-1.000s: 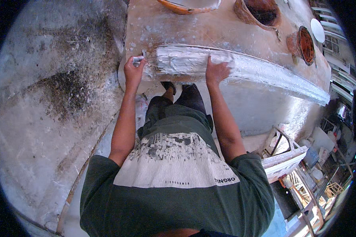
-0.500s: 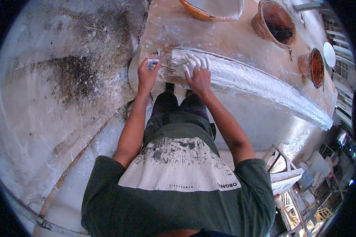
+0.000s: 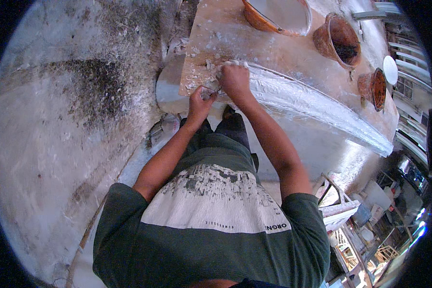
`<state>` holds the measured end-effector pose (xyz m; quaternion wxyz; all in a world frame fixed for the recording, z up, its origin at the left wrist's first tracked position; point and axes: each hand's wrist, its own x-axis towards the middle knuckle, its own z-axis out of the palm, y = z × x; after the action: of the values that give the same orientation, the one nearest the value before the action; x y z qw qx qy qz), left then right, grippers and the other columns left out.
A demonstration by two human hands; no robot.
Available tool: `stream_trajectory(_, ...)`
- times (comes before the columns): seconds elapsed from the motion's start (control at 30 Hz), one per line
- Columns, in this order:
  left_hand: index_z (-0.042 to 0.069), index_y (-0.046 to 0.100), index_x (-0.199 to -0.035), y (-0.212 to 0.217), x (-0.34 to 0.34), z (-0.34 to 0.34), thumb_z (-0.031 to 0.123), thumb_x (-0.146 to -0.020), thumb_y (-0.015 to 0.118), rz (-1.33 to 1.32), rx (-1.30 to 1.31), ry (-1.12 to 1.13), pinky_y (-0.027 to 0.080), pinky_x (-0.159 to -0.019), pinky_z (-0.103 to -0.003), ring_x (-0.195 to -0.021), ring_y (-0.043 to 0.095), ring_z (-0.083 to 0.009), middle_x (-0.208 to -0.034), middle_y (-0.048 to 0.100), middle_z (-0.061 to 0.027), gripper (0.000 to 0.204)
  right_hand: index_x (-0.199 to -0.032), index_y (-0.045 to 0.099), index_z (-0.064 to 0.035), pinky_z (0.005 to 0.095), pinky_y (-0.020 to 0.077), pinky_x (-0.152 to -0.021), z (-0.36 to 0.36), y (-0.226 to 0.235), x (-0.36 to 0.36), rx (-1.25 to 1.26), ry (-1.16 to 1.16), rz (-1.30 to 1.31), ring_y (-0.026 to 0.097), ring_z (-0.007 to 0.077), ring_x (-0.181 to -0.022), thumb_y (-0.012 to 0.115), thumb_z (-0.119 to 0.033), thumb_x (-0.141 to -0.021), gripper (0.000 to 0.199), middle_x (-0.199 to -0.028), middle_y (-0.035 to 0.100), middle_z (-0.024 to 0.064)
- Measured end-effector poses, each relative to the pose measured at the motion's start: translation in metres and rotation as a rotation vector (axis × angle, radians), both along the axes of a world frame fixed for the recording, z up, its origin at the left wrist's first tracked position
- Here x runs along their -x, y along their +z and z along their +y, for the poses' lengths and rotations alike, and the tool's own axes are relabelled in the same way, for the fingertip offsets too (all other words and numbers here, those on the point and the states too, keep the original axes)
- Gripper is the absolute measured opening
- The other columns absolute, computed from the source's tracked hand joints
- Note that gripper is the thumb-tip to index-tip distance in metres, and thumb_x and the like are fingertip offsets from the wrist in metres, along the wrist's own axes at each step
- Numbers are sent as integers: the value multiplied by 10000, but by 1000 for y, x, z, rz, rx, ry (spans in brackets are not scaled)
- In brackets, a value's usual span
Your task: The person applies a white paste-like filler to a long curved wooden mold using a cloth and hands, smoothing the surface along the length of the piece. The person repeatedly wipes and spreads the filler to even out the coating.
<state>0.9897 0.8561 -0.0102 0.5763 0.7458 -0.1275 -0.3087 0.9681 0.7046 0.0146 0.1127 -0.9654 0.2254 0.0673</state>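
A long white plaster moulding lies along the near edge of a brown worktable. My right hand presses flat on the moulding's left end. My left hand is closed around a small metal tool at that same end, at the table's corner, close beside the right hand. White plaster crumbs lie around the corner.
An orange basin with white mix stands at the table's back. Two rusty brown buckets and a white lid sit to the right. A stained concrete floor spreads to the left. White frames lean at lower right.
My right hand has slid left along the moulding to its end. My left hand has come in close beside it, still with the small tool. The view has shifted left.
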Motion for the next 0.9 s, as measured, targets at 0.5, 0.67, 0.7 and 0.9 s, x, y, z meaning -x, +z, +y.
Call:
stream_trajectory(0.5, 33, 595, -782, -2, -18, -2, 182, -751, 710, -2, -23, -36, 457, -628, -295, -647, 564, -131, -703, 617, -53, 190, -772, 648, -14, 411, 462, -638, -89, 39, 94, -396, -585, -216, 597, 334, -681, 635, -244, -792, 231, -714, 596, 214)
stream_trajectory(0.67, 37, 600, -776, -10, -10, 2, 179, -754, 709, -5, -42, -67, 451, -631, -288, -647, 557, -120, -708, 618, -45, 181, -835, 635, -21, 427, 468, -639, -82, 25, 85, -147, -461, -299, 580, 343, -668, 680, -197, -723, 214, -734, 582, 187)
stream_trajectory(0.7, 36, 600, -773, -9, -9, 2, 179, -754, 710, 13, -31, -75, 450, -633, -286, -648, 557, -120, -710, 620, -44, 181, -858, 643, -24, 391, 469, -626, -75, 27, 73, -173, -387, -309, 599, 326, -694, 692, -173, -736, 199, -757, 604, 194)
stream_trajectory(0.9, 32, 600, -767, -12, -10, 0, 154, -752, 709, -87, 4, -68, 451, -641, -281, -660, 558, -116, -708, 622, -45, 164, -871, 623, -10, 440, 474, -722, -18, 10, 16, -207, 58, -27, 597, 370, -832, 710, -244, -696, 305, -880, 619, 206)
